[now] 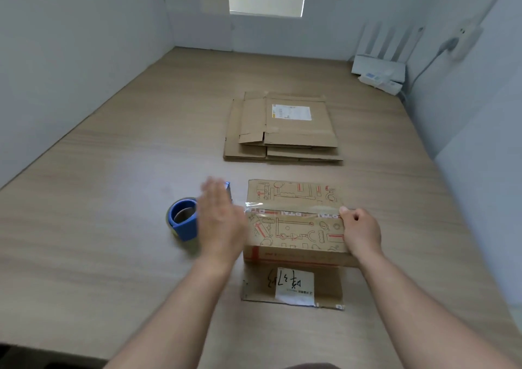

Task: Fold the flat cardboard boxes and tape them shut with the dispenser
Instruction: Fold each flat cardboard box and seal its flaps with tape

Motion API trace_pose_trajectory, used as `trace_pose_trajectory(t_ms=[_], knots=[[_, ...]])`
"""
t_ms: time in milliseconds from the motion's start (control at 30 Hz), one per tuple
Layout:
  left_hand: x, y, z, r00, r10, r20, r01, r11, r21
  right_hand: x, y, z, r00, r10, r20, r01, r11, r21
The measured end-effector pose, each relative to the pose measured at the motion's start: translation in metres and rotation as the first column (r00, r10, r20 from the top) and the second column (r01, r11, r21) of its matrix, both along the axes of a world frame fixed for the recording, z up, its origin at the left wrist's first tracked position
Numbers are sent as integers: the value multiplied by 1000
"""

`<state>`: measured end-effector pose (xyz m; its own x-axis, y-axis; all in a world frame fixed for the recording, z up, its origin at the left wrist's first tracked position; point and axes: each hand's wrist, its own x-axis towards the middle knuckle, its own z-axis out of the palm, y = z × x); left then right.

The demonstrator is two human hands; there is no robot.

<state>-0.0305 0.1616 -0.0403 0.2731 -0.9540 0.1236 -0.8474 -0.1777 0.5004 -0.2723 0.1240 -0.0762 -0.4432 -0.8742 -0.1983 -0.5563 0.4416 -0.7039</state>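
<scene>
Taped box: likely light, stiff; best held by ends; right hand grips one end; left hand open alongside.

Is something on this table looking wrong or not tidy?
Yes. The clear tape on the printed box looks wrinkled at its left end, beside the open left hand. The flat box stack behind lies slightly uneven.

I see left grip flat, fingers straight and together, motion-blurred, bare forearm reaching forward. I see right grip curled, thumb on top, holding box end, forearm extended.
</scene>
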Motion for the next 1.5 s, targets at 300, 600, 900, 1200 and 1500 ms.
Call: trace_pose_trajectory(t_ms=[300, 600, 900, 1200, 1500], knots=[[-77, -7, -21, 853, -455, 256, 328, 848, 416, 1, 2, 4, 1000, 27, 11, -28, 1000, 5], [-35, -17, -21, 983, 120, -142, -44, 893, 448, 7, 5, 8, 997, 75, -16, -75, 997, -5], [-36, -30, -27, 922, 281, -266, -133, 876, 465, 39, 12, 26, 963, 127, -236, -68, 968, 241], [-41, -28, -34, 950, 295, -101, -234, 889, 394, 38, 4, 12, 954, 91, -286, -51, 989, 142], [-25, -12, -36, 689, 432, -582, -186, 882, 433, 23, 0, 2, 964, 126, -236, -125, 992, 17]])
